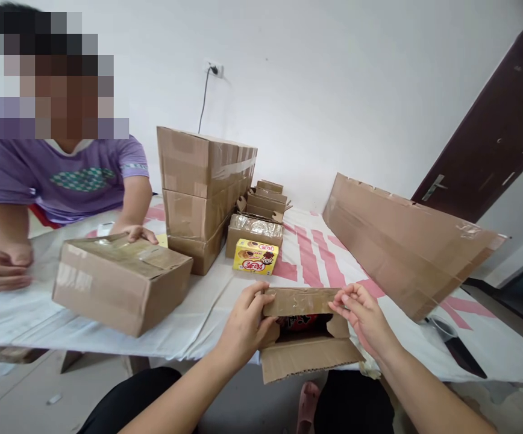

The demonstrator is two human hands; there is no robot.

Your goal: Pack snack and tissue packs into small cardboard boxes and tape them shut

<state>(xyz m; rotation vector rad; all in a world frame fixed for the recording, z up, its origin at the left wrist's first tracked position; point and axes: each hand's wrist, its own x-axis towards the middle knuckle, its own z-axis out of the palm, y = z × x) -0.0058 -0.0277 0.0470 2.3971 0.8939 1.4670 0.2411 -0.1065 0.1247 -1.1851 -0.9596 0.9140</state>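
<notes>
Right in front of me at the table edge is a small cardboard box (312,357), its top open and one long flap hanging toward me. Inside it shows a dark package (303,323) with red and white print, mostly hidden by the flaps. The fingers of my left hand (247,319) grip the left end of the far flap. At that flap's right end, my right hand (364,318) has thumb and fingers pinched together on the cardboard. A yellow snack box (256,258) stands just beyond.
Taped cartons (184,181) are stacked behind on the left, with several small open boxes (261,205) beside them. A big cardboard sheet (406,241) stands at the right, near a tape roll (443,327). A co-worker's hand (137,234) rests on another carton (103,289).
</notes>
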